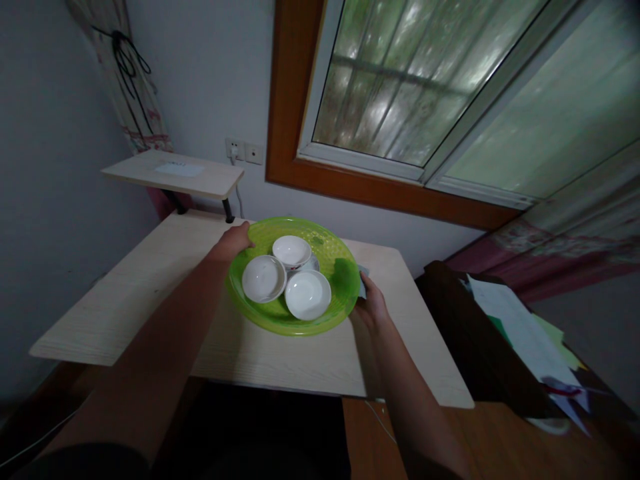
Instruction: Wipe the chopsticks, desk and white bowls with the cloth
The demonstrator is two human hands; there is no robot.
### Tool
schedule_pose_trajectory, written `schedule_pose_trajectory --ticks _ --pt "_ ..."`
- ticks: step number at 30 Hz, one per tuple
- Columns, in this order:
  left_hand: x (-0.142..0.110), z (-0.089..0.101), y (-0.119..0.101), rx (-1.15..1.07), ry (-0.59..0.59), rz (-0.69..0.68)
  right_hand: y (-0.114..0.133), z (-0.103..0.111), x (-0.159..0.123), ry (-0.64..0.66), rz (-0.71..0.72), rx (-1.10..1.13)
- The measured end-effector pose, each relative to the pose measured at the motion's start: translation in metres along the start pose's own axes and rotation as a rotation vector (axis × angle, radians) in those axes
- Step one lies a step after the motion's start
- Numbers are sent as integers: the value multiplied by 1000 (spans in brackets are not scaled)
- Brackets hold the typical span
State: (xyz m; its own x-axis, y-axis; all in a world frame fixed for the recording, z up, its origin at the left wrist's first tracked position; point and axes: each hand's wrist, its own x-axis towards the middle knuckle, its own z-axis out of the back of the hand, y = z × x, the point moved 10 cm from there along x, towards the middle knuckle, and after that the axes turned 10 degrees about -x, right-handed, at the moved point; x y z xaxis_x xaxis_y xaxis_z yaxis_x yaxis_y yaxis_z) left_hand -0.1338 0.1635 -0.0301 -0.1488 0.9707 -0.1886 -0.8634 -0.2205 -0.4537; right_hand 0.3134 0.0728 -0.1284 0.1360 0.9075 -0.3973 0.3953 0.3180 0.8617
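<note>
Head view: the left hand (236,240) is closed on the far left rim of a green basket (286,330), and the right hand (371,303) grips its right side, the fingers partly hidden. A greyish piece (363,283) (too small and blurred to name) shows beside the right fingers. Inside the basket, three white bowls (308,295) sit close together, open side up, with part of another dish (314,263) visible between them. The basket is over the pale wooden table (300,363); whether it touches the tabletop, I cannot tell. Beyond the left hand, a raised shelf (173,173) bears a paper; papers also lie on a dark cabinet (475,347) to the right.
</note>
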Motion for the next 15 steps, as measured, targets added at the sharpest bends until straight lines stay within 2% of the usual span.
schedule_pose_trajectory --ticks 3,5,9,15 --pt "-3 1 -2 4 6 7 1 12 0 4 39 -37" --pt "-5 2 -2 2 5 11 2 9 -4 76 86 -28" --pt "-7 1 -2 4 -9 16 5 -15 -14 241 130 -14" --pt "-16 -5 2 -1 -7 72 9 -48 -4 322 63 -48"
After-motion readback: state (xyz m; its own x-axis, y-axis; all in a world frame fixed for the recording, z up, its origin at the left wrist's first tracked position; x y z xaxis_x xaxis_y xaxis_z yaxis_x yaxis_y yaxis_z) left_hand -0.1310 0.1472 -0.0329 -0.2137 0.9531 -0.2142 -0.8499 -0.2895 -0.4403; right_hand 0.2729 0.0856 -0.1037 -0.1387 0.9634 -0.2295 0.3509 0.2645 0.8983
